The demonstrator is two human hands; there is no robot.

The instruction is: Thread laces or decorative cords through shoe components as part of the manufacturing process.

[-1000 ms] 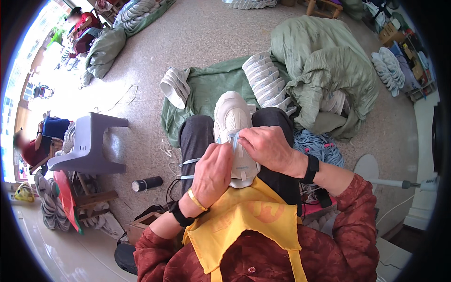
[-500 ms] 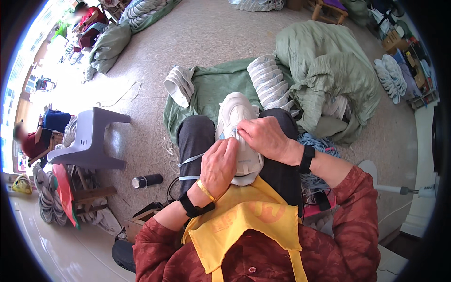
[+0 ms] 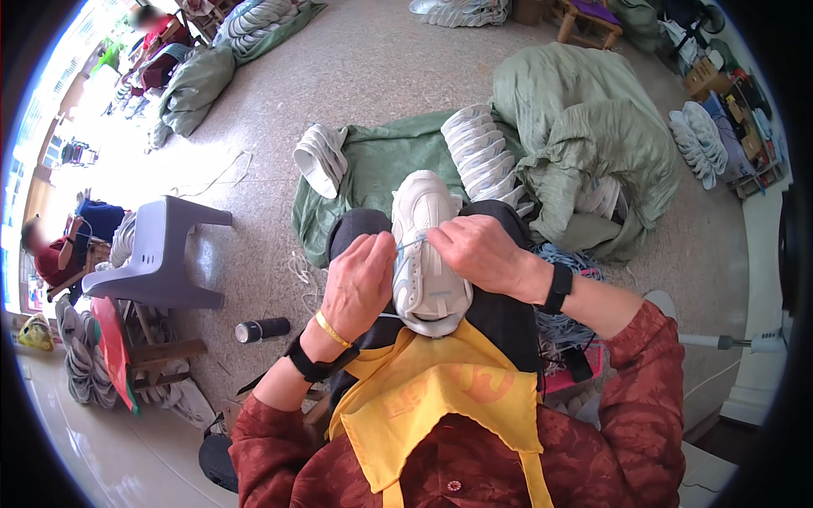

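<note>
A white sneaker (image 3: pixel 426 199) rests on my lap between my dark-trousered knees, its toe pointing away from me. Left of the shoe, my left hand (image 3: pixel 360 275) is closed in a pinch on a light blue shoelace (image 3: pixel 410 244). The lace runs tight from there across the eyelet area to my right hand (image 3: pixel 484 254), whose fingers are pinched on it over the right side of the shoe. Another stretch of lace shows below my left hand. The fingertips themselves are partly hidden behind my knuckles.
A row of nested white shoes (image 3: pixel 483 152) and a smaller stack (image 3: pixel 320 161) lie on green cloth (image 3: pixel 385 161). A large green sack (image 3: pixel 593 127) stands right, with bundled blue laces (image 3: pixel 563 326) nearer me. Left are a grey plastic chair (image 3: pixel 161 254) and a black bottle (image 3: pixel 262 329). Other people sit far left.
My left hand has moved left and a little away from me, off the shoe, drawing the lace taut. My right hand stays at nearly the same spot on the shoe.
</note>
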